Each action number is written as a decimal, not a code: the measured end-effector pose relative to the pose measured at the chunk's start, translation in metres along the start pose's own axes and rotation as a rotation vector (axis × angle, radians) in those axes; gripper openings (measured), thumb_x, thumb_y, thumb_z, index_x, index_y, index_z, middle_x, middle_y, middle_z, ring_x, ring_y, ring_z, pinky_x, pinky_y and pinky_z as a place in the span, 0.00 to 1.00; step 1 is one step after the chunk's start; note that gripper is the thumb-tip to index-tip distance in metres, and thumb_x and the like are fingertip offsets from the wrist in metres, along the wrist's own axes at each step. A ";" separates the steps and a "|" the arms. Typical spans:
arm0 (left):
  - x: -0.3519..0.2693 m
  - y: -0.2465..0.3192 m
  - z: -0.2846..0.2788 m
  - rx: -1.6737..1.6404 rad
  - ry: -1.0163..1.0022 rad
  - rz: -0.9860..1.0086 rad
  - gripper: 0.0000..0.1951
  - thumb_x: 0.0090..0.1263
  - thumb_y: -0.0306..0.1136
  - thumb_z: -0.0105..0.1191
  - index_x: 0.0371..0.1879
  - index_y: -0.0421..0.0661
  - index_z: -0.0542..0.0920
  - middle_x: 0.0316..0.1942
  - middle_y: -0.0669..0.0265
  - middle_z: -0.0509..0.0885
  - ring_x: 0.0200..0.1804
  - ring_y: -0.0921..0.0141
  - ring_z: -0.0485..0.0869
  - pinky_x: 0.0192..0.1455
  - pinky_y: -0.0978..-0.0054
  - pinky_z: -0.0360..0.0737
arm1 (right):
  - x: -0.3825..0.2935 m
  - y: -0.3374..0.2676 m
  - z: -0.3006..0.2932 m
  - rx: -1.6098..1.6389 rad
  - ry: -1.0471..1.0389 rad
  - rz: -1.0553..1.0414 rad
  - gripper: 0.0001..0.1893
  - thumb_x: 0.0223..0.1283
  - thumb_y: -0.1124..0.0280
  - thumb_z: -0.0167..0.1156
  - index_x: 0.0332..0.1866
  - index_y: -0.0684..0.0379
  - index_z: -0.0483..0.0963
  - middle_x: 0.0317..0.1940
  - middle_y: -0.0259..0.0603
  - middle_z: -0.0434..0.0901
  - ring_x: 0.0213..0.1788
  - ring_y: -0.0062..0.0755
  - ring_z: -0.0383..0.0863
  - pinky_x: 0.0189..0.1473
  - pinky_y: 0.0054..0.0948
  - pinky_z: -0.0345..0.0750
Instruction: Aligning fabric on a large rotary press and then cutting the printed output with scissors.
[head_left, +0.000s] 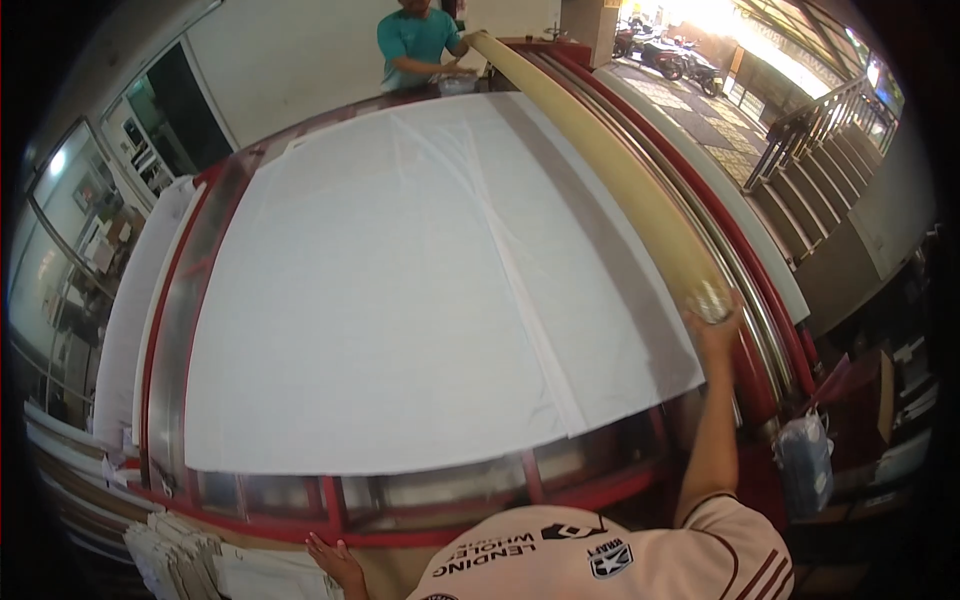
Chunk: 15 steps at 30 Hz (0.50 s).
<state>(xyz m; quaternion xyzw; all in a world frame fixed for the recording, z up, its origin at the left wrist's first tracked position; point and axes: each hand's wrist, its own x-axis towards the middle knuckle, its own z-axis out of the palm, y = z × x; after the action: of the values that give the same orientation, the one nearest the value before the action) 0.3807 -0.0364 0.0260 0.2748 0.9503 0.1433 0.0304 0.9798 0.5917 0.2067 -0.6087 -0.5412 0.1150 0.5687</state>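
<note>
My right hand (716, 324) grips the near end of a long yellowish roll (626, 172), where clear tape shows. A person (417, 45) in a teal shirt has a hand on its far end. Beneath and to the left of the roll, a large white sheet (360, 285) covers most of a red-framed table (427, 536). A loose crease runs down the sheet, and a grey band of shadow lies beside the roll. My left hand (334, 559) is at the table's near edge, fingers apart and holding nothing, close to folded pale cloth (262, 570).
Metal rollers (720, 247) and a red beam run along the table's right side. A white roll (139, 315) lies along the left. A plastic-wrapped bundle (804, 461) hangs at lower right. Stairs (817, 187) and parked motorcycles (671, 56) stand farther off.
</note>
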 end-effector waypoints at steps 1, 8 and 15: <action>-0.022 -0.018 0.005 -0.035 0.034 -0.061 0.36 0.81 0.43 0.50 0.83 0.42 0.52 0.81 0.38 0.53 0.81 0.37 0.51 0.81 0.44 0.53 | -0.028 -0.015 0.013 -0.078 -0.026 -0.024 0.54 0.31 0.71 0.85 0.72 0.53 0.63 0.63 0.52 0.68 0.64 0.50 0.72 0.67 0.45 0.73; -0.205 -0.119 0.045 0.031 0.130 -0.244 0.29 0.79 0.39 0.53 0.75 0.40 0.67 0.73 0.39 0.68 0.75 0.43 0.65 0.78 0.50 0.63 | -0.256 -0.103 0.123 -0.020 -0.262 0.330 0.53 0.32 0.65 0.85 0.69 0.53 0.61 0.60 0.54 0.70 0.63 0.54 0.72 0.66 0.48 0.74; -0.374 -0.229 0.007 -0.094 0.112 -0.510 0.24 0.78 0.44 0.53 0.68 0.43 0.77 0.68 0.47 0.77 0.71 0.50 0.74 0.77 0.54 0.66 | -0.413 -0.214 0.270 0.588 -0.270 0.881 0.37 0.45 0.65 0.82 0.56 0.57 0.64 0.49 0.45 0.78 0.40 0.38 0.85 0.30 0.38 0.80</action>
<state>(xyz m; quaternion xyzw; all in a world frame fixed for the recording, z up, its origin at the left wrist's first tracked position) 0.5807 -0.4184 -0.0544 0.0164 0.9813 0.1900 0.0255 0.5030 0.3692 0.0974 -0.5731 -0.2482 0.5660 0.5381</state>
